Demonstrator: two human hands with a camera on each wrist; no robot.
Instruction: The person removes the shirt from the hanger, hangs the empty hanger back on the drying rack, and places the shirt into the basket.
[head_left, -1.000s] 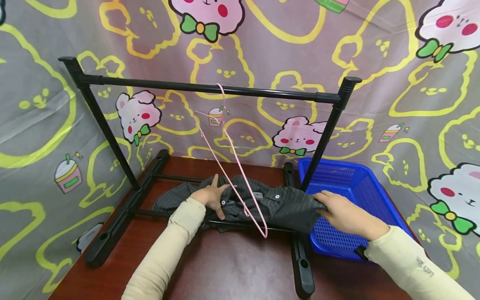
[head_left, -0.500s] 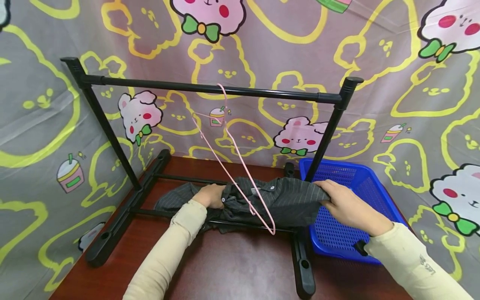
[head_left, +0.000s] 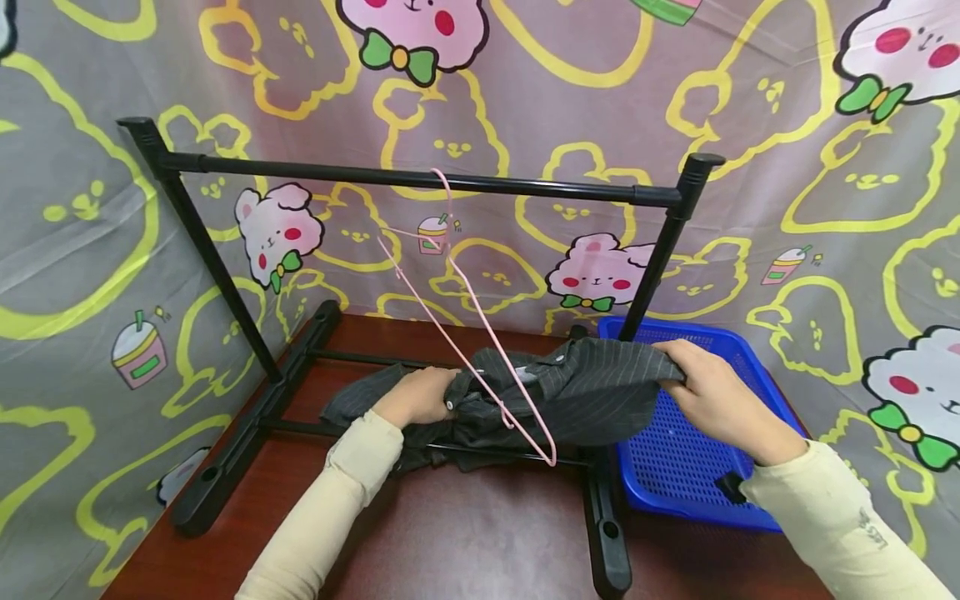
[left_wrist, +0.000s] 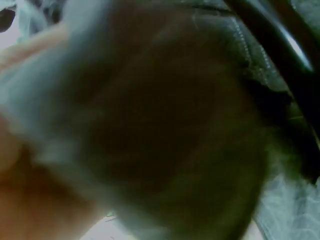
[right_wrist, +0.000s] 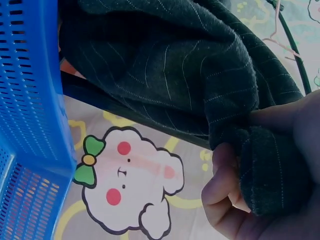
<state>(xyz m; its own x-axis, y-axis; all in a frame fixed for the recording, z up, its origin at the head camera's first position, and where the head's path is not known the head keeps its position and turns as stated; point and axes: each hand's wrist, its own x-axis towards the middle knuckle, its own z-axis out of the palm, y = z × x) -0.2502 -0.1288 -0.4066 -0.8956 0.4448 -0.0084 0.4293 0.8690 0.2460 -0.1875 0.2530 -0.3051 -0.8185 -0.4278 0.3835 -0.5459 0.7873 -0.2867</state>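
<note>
2 hands (head_left: pixel 420 398) (head_left: pixel 712 396) pinch shirt (head_left: pixel 592 396) over brown table (head_left: pixel 465 533), cartoon backdrop (head_left: pixel 570 100) behind.

A black clothes rack (head_left: pixel 420 177) stands mid-frame on a brown table (head_left: pixel 465 542), a blue basket (head_left: pixel 697 467) at lower right, cartoon-print curtain (head_left: pixel 787 125) behind.

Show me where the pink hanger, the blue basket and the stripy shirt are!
pink hanger (head_left: pixel 480 333), head view, on its long wire arm.
blue basket (head_left: pixel 667 467), head view, on its mesh floor.
stripy shirt (head_left: pixel 600 400), head view, on the dark cloth's middle.
</note>
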